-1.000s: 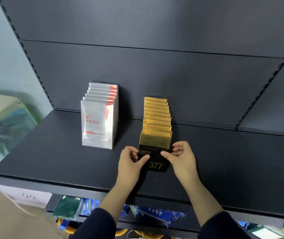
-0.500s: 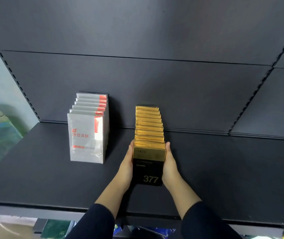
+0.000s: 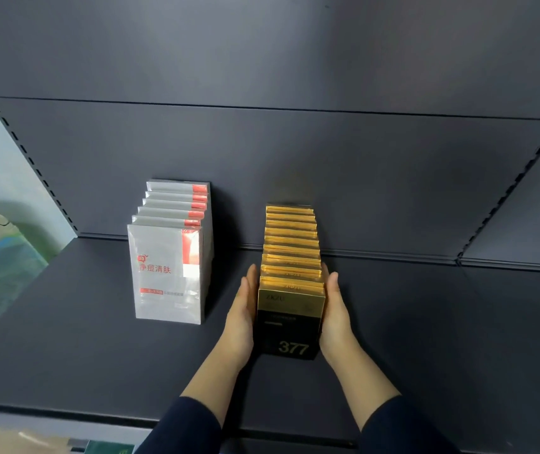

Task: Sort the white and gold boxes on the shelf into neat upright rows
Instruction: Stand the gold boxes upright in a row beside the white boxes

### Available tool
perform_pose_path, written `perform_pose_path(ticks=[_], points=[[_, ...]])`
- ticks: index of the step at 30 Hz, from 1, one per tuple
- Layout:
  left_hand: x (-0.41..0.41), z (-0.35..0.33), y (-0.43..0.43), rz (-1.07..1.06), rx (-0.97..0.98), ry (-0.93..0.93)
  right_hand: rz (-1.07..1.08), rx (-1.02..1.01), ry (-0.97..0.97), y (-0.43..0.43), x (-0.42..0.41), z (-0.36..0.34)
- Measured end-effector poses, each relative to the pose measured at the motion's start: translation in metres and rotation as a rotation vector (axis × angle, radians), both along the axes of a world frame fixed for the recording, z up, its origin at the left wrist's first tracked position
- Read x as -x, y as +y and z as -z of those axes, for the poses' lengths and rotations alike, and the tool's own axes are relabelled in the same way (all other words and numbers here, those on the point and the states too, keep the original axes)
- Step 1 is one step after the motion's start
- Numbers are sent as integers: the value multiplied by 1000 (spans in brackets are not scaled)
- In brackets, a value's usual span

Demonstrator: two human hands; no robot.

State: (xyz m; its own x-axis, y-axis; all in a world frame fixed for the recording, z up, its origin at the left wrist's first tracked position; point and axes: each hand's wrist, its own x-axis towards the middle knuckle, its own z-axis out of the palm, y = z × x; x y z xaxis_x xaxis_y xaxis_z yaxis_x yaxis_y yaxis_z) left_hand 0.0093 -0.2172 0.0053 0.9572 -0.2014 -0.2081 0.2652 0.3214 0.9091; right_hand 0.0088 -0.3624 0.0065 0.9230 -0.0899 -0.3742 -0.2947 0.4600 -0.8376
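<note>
You're pressing both hands flat against the gold boxes (image 3: 290,250), left hand (image 3: 241,317) and right hand (image 3: 337,314) on either side, fingers straight, not curling round anything. That row's standing upright, running out from the shelf's (image 3: 65,339) back edge. The white boxes (image 3: 167,273) are standing nearer the back left corner.

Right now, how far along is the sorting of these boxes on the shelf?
Nearly finished. Done: the white boxes stand upright in one row on the shelf. In hand: the left hand and right hand press flat against the sides of the gold boxes, squaring their row. Left: likely only evening out that row, whose tops look slightly staggered.
</note>
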Motion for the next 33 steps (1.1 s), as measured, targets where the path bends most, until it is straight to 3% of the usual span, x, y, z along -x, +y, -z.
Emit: perform_pose_path(ticks=[10, 20, 28, 33], points=[[-54, -15, -11, -8, 51, 124, -48, -91, -65, -15, -58, -12], [-68, -13, -18, 4, -16, 230, -33, -264, 127, -9, -71, 13], [-53, -28, -14, -46, -77, 213, -100, -130, 103, -13, -60, 5], [-31, -39, 1, 39, -255, 172, -140, 136, 79, -23, -40, -10]])
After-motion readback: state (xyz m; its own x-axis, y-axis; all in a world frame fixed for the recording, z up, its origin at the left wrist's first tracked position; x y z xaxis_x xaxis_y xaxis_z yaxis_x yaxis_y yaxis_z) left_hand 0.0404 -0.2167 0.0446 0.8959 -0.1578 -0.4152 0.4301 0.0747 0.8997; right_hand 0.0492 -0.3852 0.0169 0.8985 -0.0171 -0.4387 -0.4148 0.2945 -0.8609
